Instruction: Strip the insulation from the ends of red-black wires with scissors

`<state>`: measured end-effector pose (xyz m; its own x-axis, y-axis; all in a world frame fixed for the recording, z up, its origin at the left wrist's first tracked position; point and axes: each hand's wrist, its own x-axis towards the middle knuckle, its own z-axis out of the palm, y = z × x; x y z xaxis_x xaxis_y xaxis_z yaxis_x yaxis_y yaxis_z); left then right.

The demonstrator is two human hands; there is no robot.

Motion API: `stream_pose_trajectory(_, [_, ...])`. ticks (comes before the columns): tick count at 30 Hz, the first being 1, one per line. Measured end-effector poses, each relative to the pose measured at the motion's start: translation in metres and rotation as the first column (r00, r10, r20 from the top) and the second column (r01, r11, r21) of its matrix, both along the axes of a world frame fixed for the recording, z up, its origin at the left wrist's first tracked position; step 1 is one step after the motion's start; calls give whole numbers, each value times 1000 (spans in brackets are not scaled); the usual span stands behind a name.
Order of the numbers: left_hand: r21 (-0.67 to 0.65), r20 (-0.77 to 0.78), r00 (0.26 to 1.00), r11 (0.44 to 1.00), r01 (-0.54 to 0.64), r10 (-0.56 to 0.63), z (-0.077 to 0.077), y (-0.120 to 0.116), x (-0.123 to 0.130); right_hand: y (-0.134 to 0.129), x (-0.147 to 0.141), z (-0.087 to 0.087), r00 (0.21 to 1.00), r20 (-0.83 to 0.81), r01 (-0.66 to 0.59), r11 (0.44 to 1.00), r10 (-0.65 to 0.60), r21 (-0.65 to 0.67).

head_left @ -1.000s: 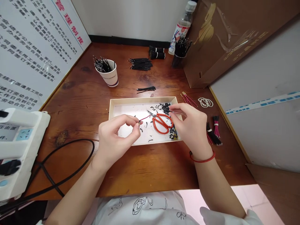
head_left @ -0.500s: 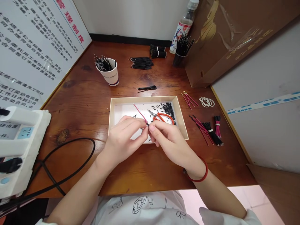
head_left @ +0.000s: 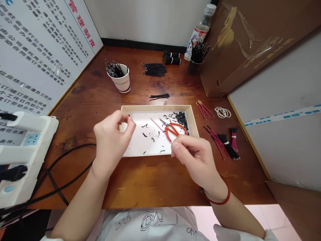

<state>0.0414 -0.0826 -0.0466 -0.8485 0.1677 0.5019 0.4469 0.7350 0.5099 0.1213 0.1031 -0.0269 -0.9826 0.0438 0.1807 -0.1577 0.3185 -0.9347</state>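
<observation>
My right hand point(head_left: 192, 152) pinches one end of a thin pink wire point(head_left: 157, 125), which points up and left over the shallow white-bottomed box point(head_left: 156, 108). At the box's left edge, my left hand point(head_left: 112, 134) has thumb and forefinger pressed together, with a tiny dark bit at the fingertips that I cannot make out. Orange-handled pliers point(head_left: 173, 127) lie in the box, partly behind the wire and near my right fingertips. Black scraps point(head_left: 181, 118) are heaped in its back right corner, and several more are scattered on the bottom.
Behind the box are a paper cup point(head_left: 122, 83) of black wires, loose black wires point(head_left: 154, 69) and a bottle point(head_left: 198, 33). Pink wires point(head_left: 217, 142), bundles and rubber bands point(head_left: 222, 112) lie right. A power strip point(head_left: 27, 157) with cables is left.
My hands have moved apart, the left one up and left, the right one right and slightly down with the pink wire. The view has shifted slightly.
</observation>
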Motion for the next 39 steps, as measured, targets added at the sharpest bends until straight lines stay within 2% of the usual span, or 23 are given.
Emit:
stream_pose_trajectory(2, [12,68,992,994,107,-108,-1,3,1,17,-3,3,973,-165,181,978,-162,108])
stream_pose_trajectory(3, [21,113,978,985,174,-175,-2,5,3,27,-4,5,927,-266,308,942,-264,136])
stream_pose_trajectory(5, [41,207,933,956,292,-294,-4,10,8,48,-6,10,810,-406,496,863,-424,89])
stream_pose_trajectory(7, [45,255,896,930,364,-363,-6,12,11,69,-7,16,759,-429,560,827,-490,46])
stream_pose_trajectory(8, [36,268,887,924,380,-375,-8,11,12,79,-8,19,758,-424,575,814,-496,75])
stream_pose_trajectory(10, [0,292,880,920,392,-375,-10,9,11,97,-13,24,773,-399,602,769,-494,214])
stream_pose_trajectory(13, [-63,341,872,917,394,-351,-12,7,8,120,-35,18,818,-276,573,665,-506,479])
stream_pose_trajectory(16, [-83,372,862,913,399,-343,-10,8,6,139,-66,-5,884,-142,435,673,-445,598])
stream_pose_trajectory(18, [-76,386,853,910,408,-350,-8,9,7,146,-82,-21,938,2,235,640,-347,732])
stream_pose_trajectory(21, [-69,403,845,909,411,-351,-7,9,9,149,-90,-33,960,59,129,619,-274,775])
stream_pose_trajectory(24, [-63,402,848,914,401,-345,-6,7,9,149,-74,-29,964,-2,168,605,-265,778])
stream_pose_trajectory(27, [-55,401,844,910,411,-356,-6,7,10,149,-39,-24,944,-74,256,576,-321,776])
stream_pose_trajectory(28, [-54,401,843,909,413,-359,-6,7,10,148,-26,-24,941,-45,239,566,-335,789])
stream_pose_trajectory(32, [-34,387,837,901,433,-388,-4,9,11,140,15,-39,935,31,144,458,-354,877])
stream_pose_trajectory(36, [-9,361,834,892,451,-418,-5,9,10,132,23,-52,922,22,158,429,-386,889])
stream_pose_trajectory(39, [4,370,833,897,442,-412,-5,9,9,132,20,-52,917,18,165,422,-397,891])
